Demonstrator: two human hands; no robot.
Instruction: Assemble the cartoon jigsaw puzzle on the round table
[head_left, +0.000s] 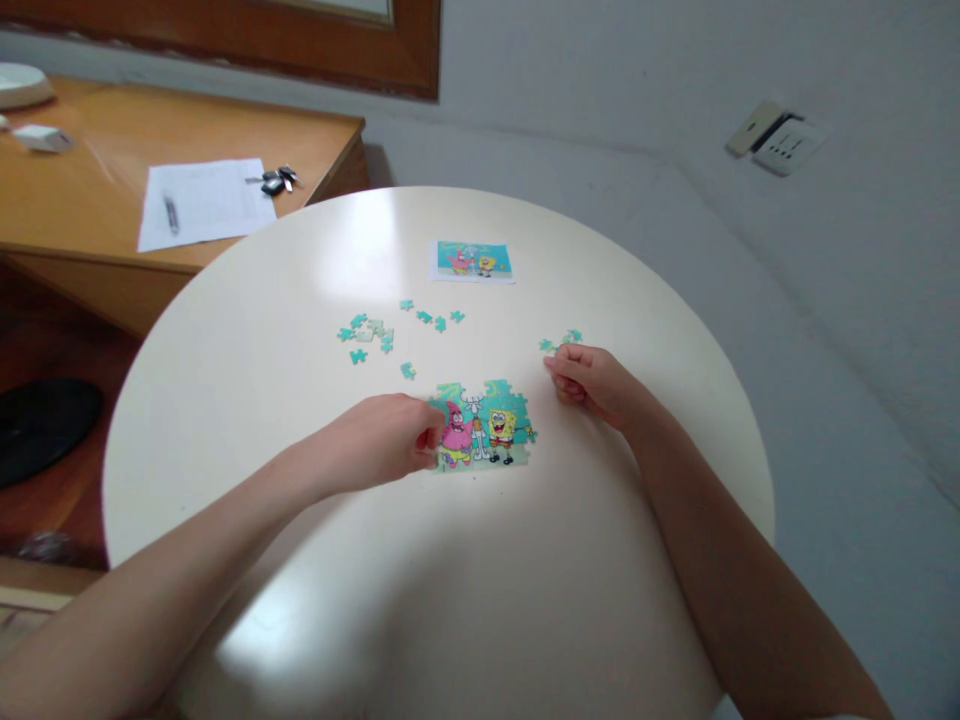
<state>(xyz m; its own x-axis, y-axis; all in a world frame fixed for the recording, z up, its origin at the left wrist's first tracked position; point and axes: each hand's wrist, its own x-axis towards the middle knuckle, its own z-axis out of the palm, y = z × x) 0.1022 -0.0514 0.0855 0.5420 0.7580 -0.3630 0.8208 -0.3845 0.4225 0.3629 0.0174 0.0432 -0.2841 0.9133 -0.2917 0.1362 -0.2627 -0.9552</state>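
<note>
A partly joined jigsaw puzzle (480, 430) with cartoon figures on a turquoise ground lies flat on the round white table. My left hand (394, 440) is at its left side with the fingers curled down, covering that edge. Whatever those fingertips hold or press is hidden. To the right of the puzzle, my right hand (589, 380) rests closed, thumb against the curled fingers; I cannot make out anything between them. Just beyond its knuckles lie a few loose puzzle pieces (574, 336). More loose turquoise and pale pieces (373, 330) are scattered behind my left hand.
A small picture card (474, 262) with the same cartoon scene lies toward the far side of the white table (600, 270). On the wooden desk (300, 125) at the left are a paper sheet (210, 195), a pen and keys (277, 181). A wall socket (784, 145) is at the right.
</note>
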